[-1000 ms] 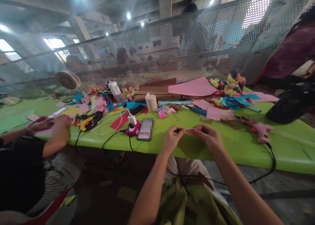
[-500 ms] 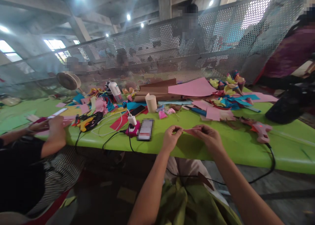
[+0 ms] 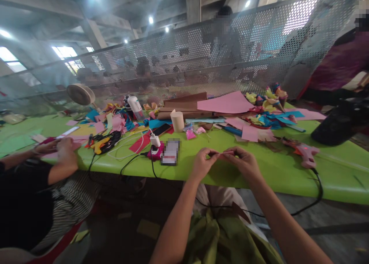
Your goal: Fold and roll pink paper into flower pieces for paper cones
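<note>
Between my two hands, just above the green table [image 3: 184,171], is a small piece of pink paper [image 3: 226,153], seen nearly edge-on as a thin strip. My left hand [image 3: 204,162] pinches its left end between thumb and fingertips. At the other end, my right hand [image 3: 245,161] grips it with thumb and fingers, which cover part of it. Left of my left hand lie a phone with a lit screen [image 3: 170,152] and a magenta power adapter [image 3: 156,151] with a white charger [image 3: 155,140] in it.
A pink glue gun [image 3: 307,152] lies right, its black cable looping off the table edge. A dark bottle [image 3: 331,125] stands behind it. Paper roll [image 3: 177,121], pink sheets [image 3: 223,102] and scraps fill the back. A co-worker's hands [image 3: 62,146] work at left, near a yellow glue gun [image 3: 101,145].
My left hand has moved slightly right, closer to my right hand. The pink paper has turned from a visible face to a thin edge.
</note>
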Available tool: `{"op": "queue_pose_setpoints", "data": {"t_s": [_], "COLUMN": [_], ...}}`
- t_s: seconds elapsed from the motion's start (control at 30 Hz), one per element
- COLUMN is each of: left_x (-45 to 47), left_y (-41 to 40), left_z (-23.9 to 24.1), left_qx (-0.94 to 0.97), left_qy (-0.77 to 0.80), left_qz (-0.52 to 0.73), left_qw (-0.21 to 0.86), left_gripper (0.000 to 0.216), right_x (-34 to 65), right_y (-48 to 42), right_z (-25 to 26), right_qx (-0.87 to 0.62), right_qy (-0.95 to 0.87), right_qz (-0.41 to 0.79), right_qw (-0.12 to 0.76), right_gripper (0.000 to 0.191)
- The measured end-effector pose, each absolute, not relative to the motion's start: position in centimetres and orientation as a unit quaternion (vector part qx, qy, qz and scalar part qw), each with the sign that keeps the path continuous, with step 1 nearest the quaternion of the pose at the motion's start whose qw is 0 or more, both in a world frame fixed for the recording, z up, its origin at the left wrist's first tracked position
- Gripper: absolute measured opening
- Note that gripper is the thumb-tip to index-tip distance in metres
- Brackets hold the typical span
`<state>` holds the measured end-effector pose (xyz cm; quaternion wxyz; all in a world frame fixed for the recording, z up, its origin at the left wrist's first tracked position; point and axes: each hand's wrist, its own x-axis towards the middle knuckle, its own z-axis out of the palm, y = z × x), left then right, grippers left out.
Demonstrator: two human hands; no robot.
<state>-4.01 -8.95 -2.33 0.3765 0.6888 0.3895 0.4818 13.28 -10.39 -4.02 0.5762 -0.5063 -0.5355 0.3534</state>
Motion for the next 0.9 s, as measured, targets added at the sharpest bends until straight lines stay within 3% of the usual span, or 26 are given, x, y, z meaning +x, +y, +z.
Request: {"op": "queue_pose_setpoints", "data": {"t_s": [0.2, 0.37, 0.57, 0.67, 0.77, 0.83, 0.9], "left_x": [-4.1, -4.5, -5.3, -5.3, -5.0, -4.7, -4.4], "left_y": [-8.9, -7.9, -6.4, -6.5, -6.8, -7.2, -7.5], "left_z": [-2.5, -3.1, -4.0, -4.0, -3.8, -3.6, -3.4], "left_qx": [0.677, 0.485, 0.367, 0.373, 0.403, 0.440, 0.473], "left_qy": [0.396, 0.450, 0.448, 0.443, 0.435, 0.433, 0.432], "left_qz": [0.504, 0.613, 0.690, 0.682, 0.658, 0.631, 0.608], "left_qw": [0.362, 0.432, 0.434, 0.447, 0.465, 0.469, 0.468], "left_gripper": [0.013, 0.024, 0.032, 0.030, 0.026, 0.023, 0.021], "right_x": [13.2, 13.1, 9.4, 9.0, 10.7, 12.0, 12.8], "right_y": [-10.5, -9.5, -13.3, -17.1, -18.1, -16.7, -14.2], "right_z": [-4.0, -4.7, -5.2, -3.3, -1.0, -0.2, -0.1], "right_qx": [-0.504, -0.506, -0.495, -0.344, -0.237, -0.357, -0.486], "right_qy": [-0.560, -0.608, -0.805, -0.872, -0.817, -0.741, -0.650], "right_qz": [0.341, 0.319, 0.154, 0.267, 0.497, 0.482, 0.341], "right_qw": [0.562, 0.522, 0.287, 0.226, 0.172, 0.302, 0.475], "right_gripper": [0.034, 0.050, 0.060, 0.063, 0.033, 0.031, 0.032]}}
